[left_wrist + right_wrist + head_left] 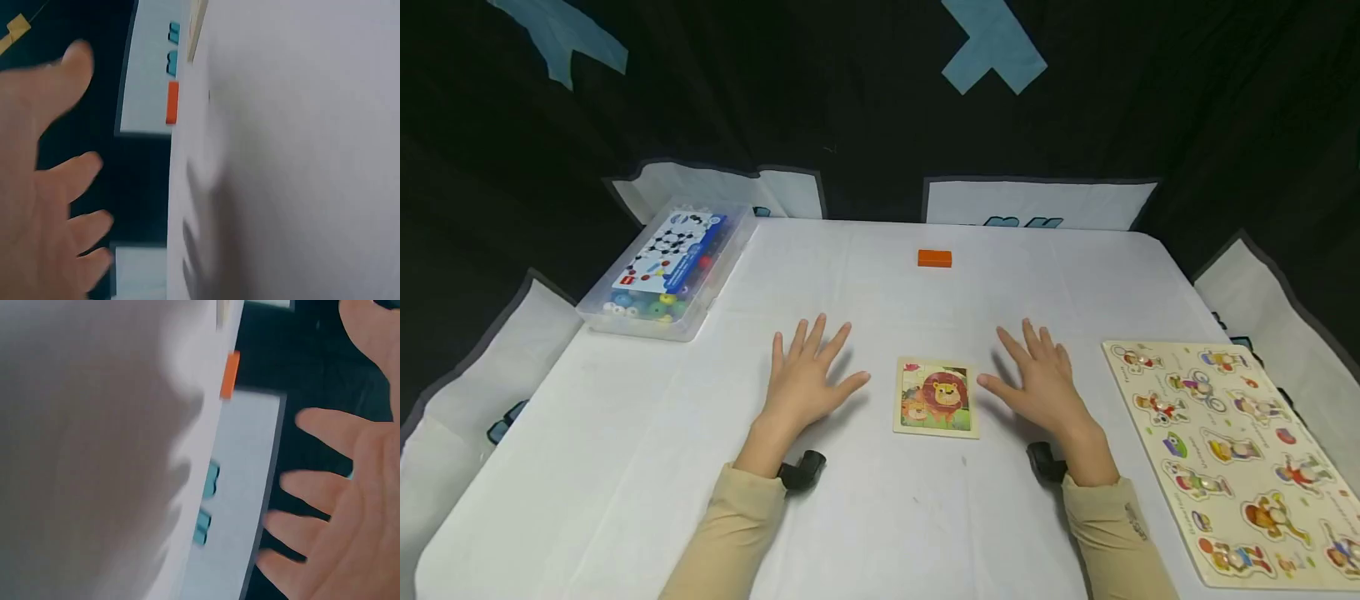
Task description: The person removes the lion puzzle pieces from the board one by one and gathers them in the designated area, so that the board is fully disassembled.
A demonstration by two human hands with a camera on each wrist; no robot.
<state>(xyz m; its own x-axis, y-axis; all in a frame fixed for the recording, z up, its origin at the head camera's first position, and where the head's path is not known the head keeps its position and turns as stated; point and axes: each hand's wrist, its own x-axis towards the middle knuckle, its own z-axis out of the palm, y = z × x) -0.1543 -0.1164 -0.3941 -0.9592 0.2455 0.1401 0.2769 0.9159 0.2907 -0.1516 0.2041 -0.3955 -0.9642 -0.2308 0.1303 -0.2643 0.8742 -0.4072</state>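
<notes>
A small square lion picture puzzle [936, 398] in a pale wooden frame lies on the white table, between the two hands. To its left, my left hand [805, 383] is held palm down above the cloth with fingers spread, its thumb pointing towards the puzzle. My right hand [1037, 383] hovers on the other side, fingers spread too, and its thumb tip is close to the puzzle's right edge. Both palms show bare in the wrist views, the left hand [44, 181] and the right hand [350, 481] each holding nothing, with shadows cast on the tablecloth.
An orange block [935, 258] lies near the table's far edge. At the back left is a clear plastic box [715, 275] of coloured balls with a printed sheet. A large wooden peg board [1213, 433] with animal figures lies at the right. Dark curtains [775, 83] hang behind.
</notes>
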